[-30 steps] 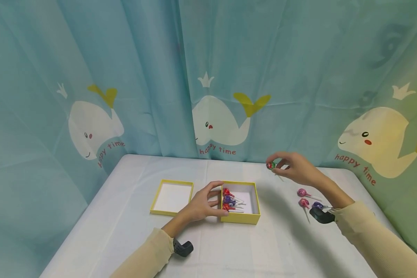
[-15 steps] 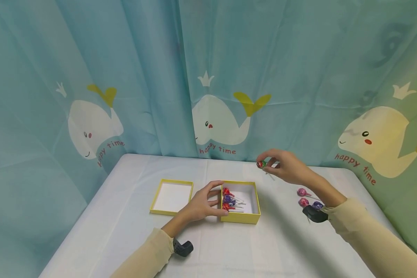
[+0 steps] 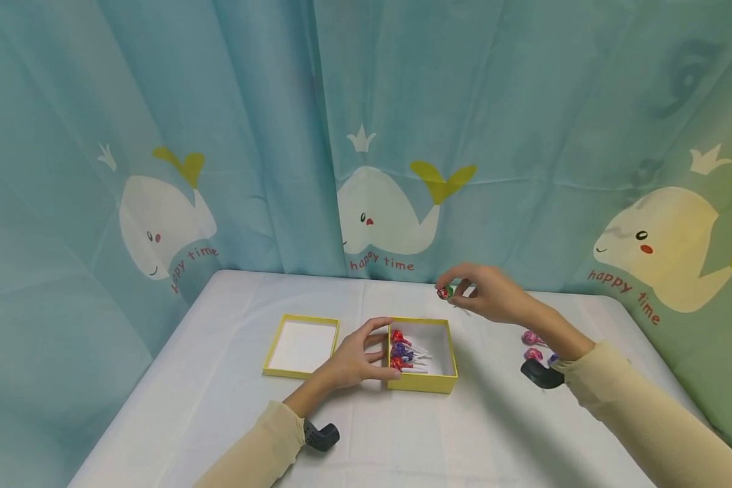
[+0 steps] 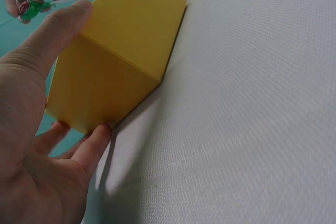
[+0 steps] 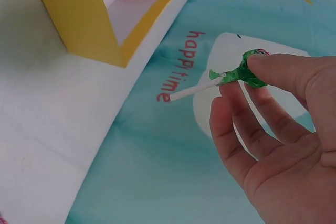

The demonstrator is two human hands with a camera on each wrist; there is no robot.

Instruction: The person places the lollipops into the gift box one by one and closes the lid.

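Note:
A yellow open box (image 3: 423,384) with a white inside sits on the table. Red and purple lollipops (image 3: 402,351) lie along its left side, sticks pointing right. My left hand (image 3: 352,356) grips the box's left end, thumb at the near corner and fingers toward the far one; the left wrist view shows the thumb (image 4: 60,27) on the yellow wall. Behind and just right of the box, my right hand (image 3: 494,296) is raised, pinching a green-and-red wrapped lollipop (image 5: 252,69) by its head. Its white stick (image 5: 194,88) points away from the fingers.
The shallow yellow-edged lid (image 3: 301,347) lies left of the box, white inside up. Pink lollipops (image 3: 533,354) and a purple one lie on the right, partly covered by my right sleeve and wrist camera (image 3: 541,374). A whale-print curtain (image 3: 268,169) hangs behind the table.
My right hand has carried the green-and-red lollipop leftward, closer to the box. My left hand and the box have stayed in place.

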